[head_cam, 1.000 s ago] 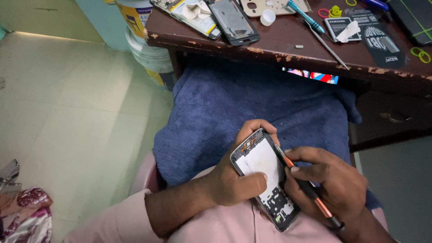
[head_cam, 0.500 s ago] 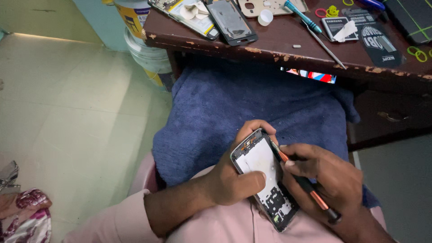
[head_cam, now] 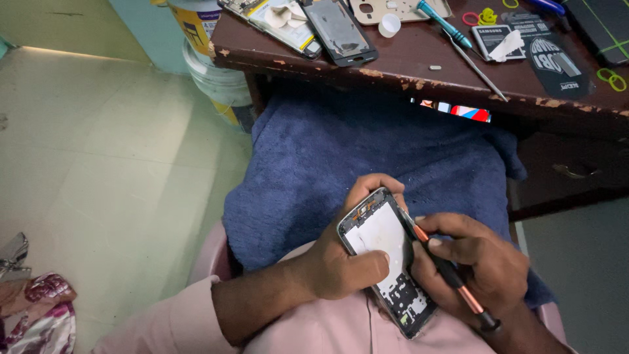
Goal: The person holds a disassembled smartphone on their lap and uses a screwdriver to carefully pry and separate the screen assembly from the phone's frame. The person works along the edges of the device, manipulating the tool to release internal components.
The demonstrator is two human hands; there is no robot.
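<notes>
So the left hand (head_cam: pixel 341 269) has its fingers wrapped around an opened-up phone (head_cam: pixel 386 262), thumb lying across the pale inner panel and the other fingers curled around the top edge. The phone sits tilted over the person's lap, right above a dark blue towel (head_cam: pixel 341 164) and touching the pink shirt (head_cam: pixel 314 334) at its lower end. You can see the metal frame and, down at the bottom, the dark board section with small parts exposed.

The right hand (head_cam: pixel 475 262) has its fingers closed on a slim tool (head_cam: pixel 452 278) with a black body and orange bands, held like a pen. Its tip rests against the right edge of the phone, about halfway up the frame. Can't tell whether the tip is actually wedged into the seam or just touching it.

Up top there's a scuffed dark wooden tabletop (head_cam: pixel 406 62) with chipped edges. On it: another stripped phone (head_cam: pixel 339 29) face up, a beige back cover (head_cam: pixel 393 8), a teal-handled screwdriver (head_cam: pixel 444 23), a thin metal rod (head_cam: pixel 477 65), a small white cap (head_cam: pixel 389 25) and a battery (head_cam: pixel 499 40). A couple of stacked paint buckets (head_cam: pixel 209 59) sit on the tiled floor (head_cam: pixel 98 164) left of the tabletop.
</notes>
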